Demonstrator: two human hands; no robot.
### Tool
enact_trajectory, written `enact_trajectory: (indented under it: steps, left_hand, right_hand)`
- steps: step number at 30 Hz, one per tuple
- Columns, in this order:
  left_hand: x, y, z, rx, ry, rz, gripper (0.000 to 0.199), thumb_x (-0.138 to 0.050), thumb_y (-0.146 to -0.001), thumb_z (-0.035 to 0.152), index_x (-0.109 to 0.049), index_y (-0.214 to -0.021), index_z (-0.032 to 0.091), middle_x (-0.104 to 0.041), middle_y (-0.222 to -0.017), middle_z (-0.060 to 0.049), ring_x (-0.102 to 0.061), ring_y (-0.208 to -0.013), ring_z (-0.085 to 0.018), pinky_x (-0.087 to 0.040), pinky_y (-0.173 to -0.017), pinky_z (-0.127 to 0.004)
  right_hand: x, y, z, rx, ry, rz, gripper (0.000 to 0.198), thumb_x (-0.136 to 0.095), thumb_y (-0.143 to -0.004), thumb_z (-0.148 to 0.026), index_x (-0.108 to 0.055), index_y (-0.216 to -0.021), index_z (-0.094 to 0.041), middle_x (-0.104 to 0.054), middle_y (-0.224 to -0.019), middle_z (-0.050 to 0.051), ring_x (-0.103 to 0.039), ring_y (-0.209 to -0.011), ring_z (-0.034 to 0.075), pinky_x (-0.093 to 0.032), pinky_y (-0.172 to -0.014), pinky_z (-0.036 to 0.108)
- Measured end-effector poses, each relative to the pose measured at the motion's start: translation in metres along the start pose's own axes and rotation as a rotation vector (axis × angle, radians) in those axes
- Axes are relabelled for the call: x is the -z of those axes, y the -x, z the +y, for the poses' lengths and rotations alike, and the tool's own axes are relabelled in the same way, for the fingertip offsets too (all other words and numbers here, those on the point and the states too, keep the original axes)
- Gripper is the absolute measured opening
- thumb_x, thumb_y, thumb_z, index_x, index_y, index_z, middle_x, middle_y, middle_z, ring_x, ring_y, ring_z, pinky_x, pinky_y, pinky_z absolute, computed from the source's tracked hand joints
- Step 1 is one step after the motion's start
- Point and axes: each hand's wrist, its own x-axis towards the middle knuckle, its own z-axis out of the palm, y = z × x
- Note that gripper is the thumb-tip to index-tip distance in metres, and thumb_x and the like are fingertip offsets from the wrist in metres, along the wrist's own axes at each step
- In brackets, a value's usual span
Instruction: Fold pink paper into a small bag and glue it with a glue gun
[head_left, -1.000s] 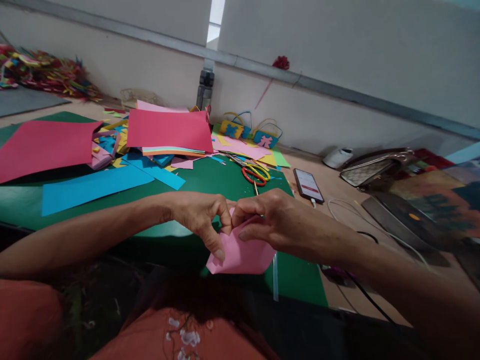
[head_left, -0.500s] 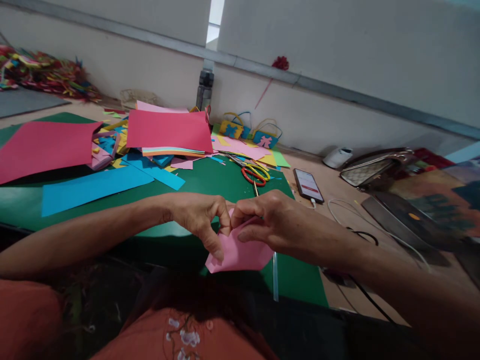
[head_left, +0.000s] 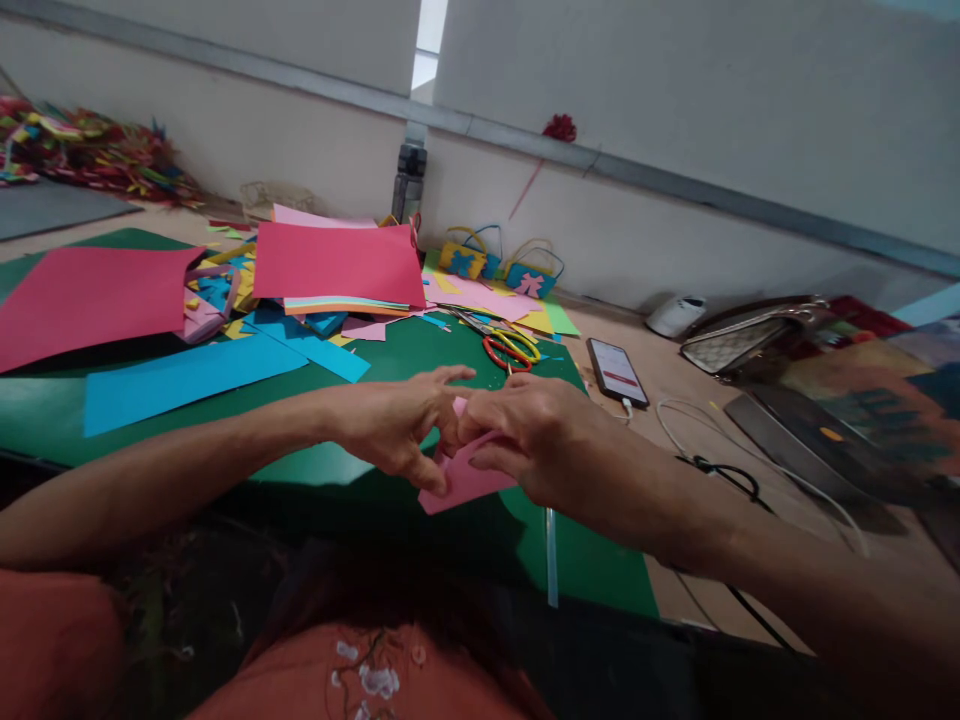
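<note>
A folded piece of pink paper (head_left: 469,482) is held up between my two hands, over the front of the green mat. My left hand (head_left: 405,425) pinches its left end between thumb and fingers, one finger stretched away from the paper. Closed on the right part of the paper is my right hand (head_left: 536,430), its thumb along the near face. The fingertips of both hands meet at the paper's upper edge, and part of the paper is hidden behind them. Red- and yellow-handled scissors (head_left: 510,348) lie just beyond my right hand.
Green mat (head_left: 360,430) covers the table. Blue strips (head_left: 195,378), red sheets (head_left: 337,262) and paper scraps lie left and behind. Small paper bags (head_left: 531,278) stand by the wall. At right are a plugged-in phone (head_left: 616,372), cables and a dark purse (head_left: 810,440). A clear strip (head_left: 552,560) lies near the edge.
Both hands have tilted the pink paper and lifted it slightly, so less of its face shows. My right hand has rolled over it, and a left finger has stretched out.
</note>
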Motion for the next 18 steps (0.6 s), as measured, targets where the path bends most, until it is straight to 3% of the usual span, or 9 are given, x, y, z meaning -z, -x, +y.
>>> enact_trajectory:
  steps: [3,6,9,13,15,18]
  left_hand:
    - [0.002,0.003,0.004,0.03,-0.345,0.061,0.015,-0.076,-0.061,0.013,-0.07,-0.074,0.019,-0.041,-0.138,-0.008,-0.008,-0.135,-0.037,-0.014,-0.104,-0.059]
    - [0.004,0.006,0.008,0.014,-0.471,0.092,0.029,-0.073,-0.063,0.007,-0.07,-0.086,0.024,-0.024,-0.147,-0.006,0.0,-0.136,-0.038,-0.012,-0.104,-0.061]
    - [0.009,0.011,0.009,-0.058,-0.414,0.091,0.028,-0.069,-0.07,0.01,-0.069,-0.092,0.027,-0.029,-0.146,-0.005,-0.011,-0.137,-0.032,-0.02,-0.107,-0.052]
    - [0.01,0.014,0.001,-0.061,-0.249,0.196,0.026,-0.06,-0.079,0.012,-0.065,-0.102,0.021,-0.049,-0.131,-0.011,-0.048,-0.119,-0.021,-0.042,-0.095,-0.034]
    - [0.004,0.012,-0.008,-0.042,-0.242,0.198,0.035,-0.06,-0.077,0.008,-0.06,-0.111,0.018,-0.054,-0.126,-0.011,-0.052,-0.115,-0.02,-0.045,-0.091,-0.03]
    - [-0.008,0.006,-0.022,-0.031,-0.279,0.079,0.042,-0.054,-0.078,0.004,-0.055,-0.116,0.02,-0.054,-0.126,-0.01,-0.048,-0.119,-0.02,-0.043,-0.093,-0.031]
  right_hand:
    - [-0.013,0.01,-0.003,0.122,0.232,0.166,0.024,-0.041,-0.083,-0.007,-0.061,-0.073,-0.017,-0.059,-0.064,0.001,-0.05,-0.063,0.013,-0.037,-0.074,0.031]
    - [-0.034,0.022,-0.005,0.175,0.532,0.274,0.033,-0.033,-0.085,-0.005,-0.061,-0.072,-0.016,-0.057,-0.059,0.003,-0.046,-0.055,0.015,-0.037,-0.066,0.033]
    - [-0.058,0.034,-0.002,0.198,0.645,0.331,0.025,-0.04,-0.082,-0.006,-0.063,-0.073,-0.014,-0.058,-0.061,0.004,-0.049,-0.057,0.016,-0.038,-0.066,0.033]
    - [-0.082,0.044,0.007,0.173,0.637,0.347,0.027,-0.039,-0.083,-0.006,-0.065,-0.081,-0.011,-0.061,-0.065,0.006,-0.053,-0.064,0.017,-0.04,-0.067,0.032]
    - [-0.088,0.047,0.01,0.157,0.607,0.348,0.027,-0.038,-0.085,-0.007,-0.065,-0.083,-0.011,-0.062,-0.067,0.006,-0.054,-0.065,0.017,-0.041,-0.066,0.031]
    - [-0.091,0.049,0.012,0.138,0.526,0.364,0.03,-0.034,-0.086,-0.007,-0.064,-0.085,-0.01,-0.063,-0.068,0.006,-0.054,-0.065,0.016,-0.042,-0.065,0.029]
